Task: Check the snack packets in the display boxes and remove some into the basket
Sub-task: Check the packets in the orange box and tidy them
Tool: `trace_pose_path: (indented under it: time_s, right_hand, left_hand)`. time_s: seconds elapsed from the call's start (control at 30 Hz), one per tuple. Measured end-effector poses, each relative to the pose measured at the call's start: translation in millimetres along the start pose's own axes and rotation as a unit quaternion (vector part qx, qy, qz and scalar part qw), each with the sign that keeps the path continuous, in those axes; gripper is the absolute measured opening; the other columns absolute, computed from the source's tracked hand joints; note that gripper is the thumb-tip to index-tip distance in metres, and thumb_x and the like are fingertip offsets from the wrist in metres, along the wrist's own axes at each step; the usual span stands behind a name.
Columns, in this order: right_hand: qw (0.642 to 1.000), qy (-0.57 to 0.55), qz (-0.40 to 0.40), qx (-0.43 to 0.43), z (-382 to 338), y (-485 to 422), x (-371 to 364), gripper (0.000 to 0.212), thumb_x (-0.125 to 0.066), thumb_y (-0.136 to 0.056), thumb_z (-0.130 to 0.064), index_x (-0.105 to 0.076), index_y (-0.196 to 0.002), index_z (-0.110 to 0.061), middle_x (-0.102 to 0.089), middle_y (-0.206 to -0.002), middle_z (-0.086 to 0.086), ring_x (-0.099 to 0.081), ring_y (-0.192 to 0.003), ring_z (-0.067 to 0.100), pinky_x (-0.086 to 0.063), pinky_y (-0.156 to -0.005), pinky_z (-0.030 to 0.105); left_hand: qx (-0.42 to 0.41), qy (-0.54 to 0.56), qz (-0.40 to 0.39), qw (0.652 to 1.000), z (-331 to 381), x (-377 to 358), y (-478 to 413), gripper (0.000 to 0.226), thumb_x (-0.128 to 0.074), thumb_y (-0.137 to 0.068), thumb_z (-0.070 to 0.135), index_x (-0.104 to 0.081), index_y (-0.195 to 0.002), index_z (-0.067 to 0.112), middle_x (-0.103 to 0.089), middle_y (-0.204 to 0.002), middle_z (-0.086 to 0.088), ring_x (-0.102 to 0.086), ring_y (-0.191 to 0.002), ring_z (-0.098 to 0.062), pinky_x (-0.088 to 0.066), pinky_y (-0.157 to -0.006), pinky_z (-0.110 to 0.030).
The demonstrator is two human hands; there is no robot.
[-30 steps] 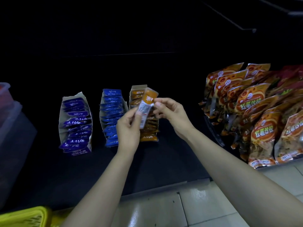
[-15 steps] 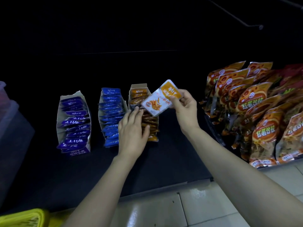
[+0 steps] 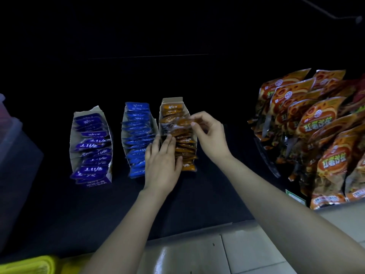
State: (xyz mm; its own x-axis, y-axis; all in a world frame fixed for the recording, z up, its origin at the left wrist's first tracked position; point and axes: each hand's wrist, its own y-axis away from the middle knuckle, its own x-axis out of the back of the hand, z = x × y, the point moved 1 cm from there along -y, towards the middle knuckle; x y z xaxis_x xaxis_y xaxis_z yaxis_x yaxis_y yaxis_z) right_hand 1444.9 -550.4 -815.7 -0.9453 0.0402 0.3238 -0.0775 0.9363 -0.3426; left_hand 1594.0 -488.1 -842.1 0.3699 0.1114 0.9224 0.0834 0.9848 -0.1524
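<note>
Orange snack packet [image 3: 183, 122], pinched in my right hand [image 3: 212, 137], hangs over its display box [image 3: 171, 100]. My left hand [image 3: 161, 165] lies flat, fingers straight, on the stacked packets [image 3: 186, 150] there; the yellow basket [image 3: 27, 265] sits near left.

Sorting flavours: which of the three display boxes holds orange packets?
The rightmost box, where the right hand pinches an orange packet; the middle box holds blue, the leftmost box purple.
</note>
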Motion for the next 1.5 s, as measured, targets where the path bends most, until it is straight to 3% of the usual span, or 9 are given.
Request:
trace_pose_path:
  time_s: [0.3, 0.43, 0.57, 0.77, 0.97, 1.17, 1.3, 1.4, 1.5]
  right_hand:
    - [0.977, 0.211, 0.017, 0.014, 22, 5, -16, 0.020, -0.061, -0.095, -0.013, -0.075, -0.108, -0.020, -0.049, -0.100, -0.004, -0.047, -0.099, 0.009, -0.040, -0.084, 0.014]
    - [0.976, 0.216, 0.021, 0.011, 27, 5, -22, 0.021, -0.062, -0.095, -0.013, -0.073, -0.112, -0.015, -0.055, -0.102, -0.002, -0.055, -0.097, 0.011, -0.050, -0.083, 0.023]
    - [0.980, 0.188, 0.050, 0.045, 26, 2, -23, 0.016, -0.063, -0.095, -0.017, -0.072, -0.107, -0.012, -0.064, -0.104, -0.001, -0.058, -0.090, 0.003, -0.047, -0.077, 0.011]
    - [0.975, 0.216, 0.045, 0.027, 39, -2, -32, 0.014, -0.069, -0.090, -0.016, -0.076, -0.100, -0.009, -0.066, -0.104, 0.003, -0.062, -0.098, 0.018, -0.054, -0.086, 0.036]
    - [0.983, 0.178, 0.033, 0.017, 37, -2, -31, 0.015, -0.067, -0.091, -0.018, -0.075, -0.103, -0.014, -0.066, -0.102, -0.001, -0.062, -0.095, 0.012, -0.054, -0.084, 0.032]
    - [0.981, 0.152, 0.118, 0.004, 35, -4, -24, 0.017, -0.061, -0.092, -0.011, -0.057, -0.108, -0.011, -0.051, -0.109, 0.002, -0.054, -0.094, 0.010, -0.052, -0.077, 0.035]
    - [0.979, 0.184, 0.082, -0.032, 42, -10, -26, 0.014, -0.064, -0.092, -0.014, -0.068, -0.106, -0.016, -0.053, -0.109, -0.002, -0.055, -0.102, 0.016, -0.053, -0.085, 0.039]
    - [0.979, 0.181, 0.081, -0.043, 44, -12, -26, 0.013, -0.066, -0.091, -0.015, -0.073, -0.101, -0.017, -0.054, -0.105, -0.004, -0.055, -0.100, 0.015, -0.052, -0.085, 0.035]
    - [0.978, 0.190, 0.089, -0.018, 39, -12, -22, 0.009, -0.068, -0.089, -0.016, -0.074, -0.095, -0.017, -0.058, -0.101, -0.005, -0.052, -0.101, 0.013, -0.041, -0.088, 0.013]
  left_hand:
    - [-0.005, -0.042, 0.011, 0.999, -6, 0, -4, 0.054, -0.048, -0.097, 0.038, -0.044, -0.145, 0.013, -0.043, -0.151, 0.000, -0.024, -0.144, -0.027, -0.010, -0.110, -0.051]
    - [-0.011, -0.051, 0.013, 0.999, -8, 0, -7, 0.053, -0.048, -0.097, 0.038, -0.046, -0.144, 0.014, -0.046, -0.149, 0.001, -0.025, -0.143, -0.027, -0.011, -0.110, -0.051]
    - [-0.014, -0.049, 0.026, 0.998, -12, 0, -9, 0.050, -0.051, -0.096, 0.037, -0.051, -0.140, 0.013, -0.052, -0.143, 0.000, -0.029, -0.141, -0.028, -0.018, -0.109, -0.053]
    - [-0.025, -0.029, 0.074, 0.997, -13, 1, -13, 0.044, -0.053, -0.093, 0.034, -0.055, -0.132, 0.013, -0.058, -0.132, -0.002, -0.039, -0.135, -0.024, -0.023, -0.109, -0.047]
    - [-0.040, -0.044, 0.050, 0.997, -12, -2, -22, 0.059, -0.036, -0.095, 0.040, -0.034, -0.150, 0.017, -0.034, -0.156, -0.001, -0.030, -0.143, -0.021, -0.020, -0.116, -0.044]
    - [-0.052, -0.053, 0.025, 0.997, -14, -9, -19, 0.055, -0.030, -0.099, 0.041, -0.039, -0.148, 0.020, -0.045, -0.149, 0.000, -0.040, -0.137, -0.021, -0.024, -0.115, -0.045]
    - [-0.050, -0.054, 0.018, 0.997, -15, -10, -19, 0.054, -0.029, -0.099, 0.041, -0.039, -0.148, 0.021, -0.045, -0.149, 0.001, -0.040, -0.137, -0.021, -0.024, -0.114, -0.045]
    - [-0.053, -0.064, 0.013, 0.996, -16, -11, -18, 0.054, -0.028, -0.100, 0.041, -0.038, -0.149, 0.022, -0.044, -0.150, 0.001, -0.039, -0.138, -0.021, -0.024, -0.114, -0.046]
    - [-0.051, -0.071, 0.009, 0.996, -15, -12, -18, 0.054, -0.027, -0.100, 0.042, -0.039, -0.149, 0.021, -0.041, -0.152, 0.000, -0.037, -0.139, -0.022, -0.024, -0.115, -0.047]
